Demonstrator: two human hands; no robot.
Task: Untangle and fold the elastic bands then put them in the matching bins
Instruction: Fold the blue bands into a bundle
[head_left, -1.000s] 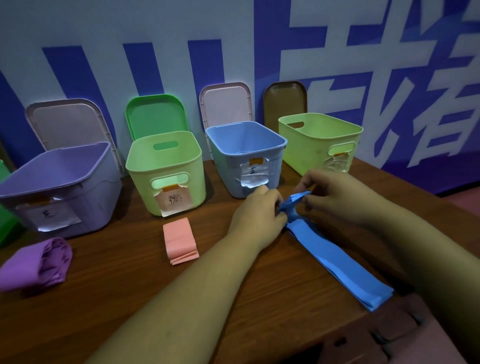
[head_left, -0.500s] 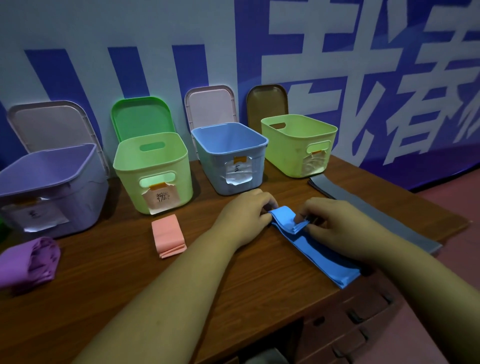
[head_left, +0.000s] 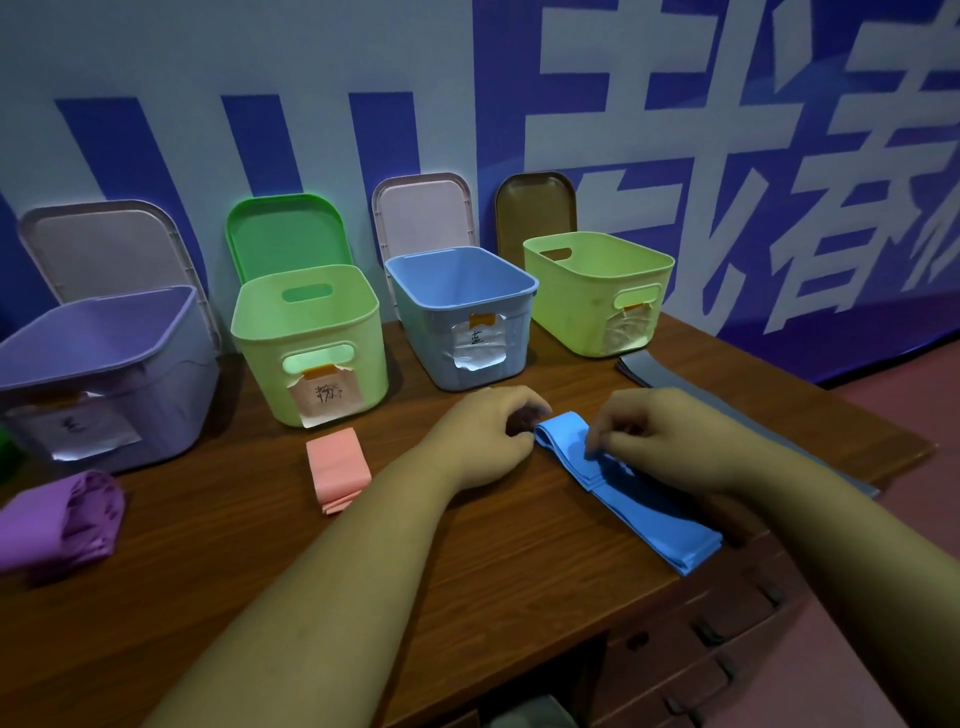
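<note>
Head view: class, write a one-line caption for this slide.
On the table, left hand and right hand hold a partly folded blue band before the blue bin.

A single wide-angle view worn on the person's head looks forward and down across the wooden tabletop (head_left: 208, 571) toward a row of open bins (head_left: 260, 374) and the blue-and-white wall (head_left: 260, 78) behind them. It sits close: both forearms rise from the bottom edge, with the left hand (head_left: 483, 441) and right hand (head_left: 670, 436) meeting at the blue band (head_left: 649, 514) mid-frame.
</note>
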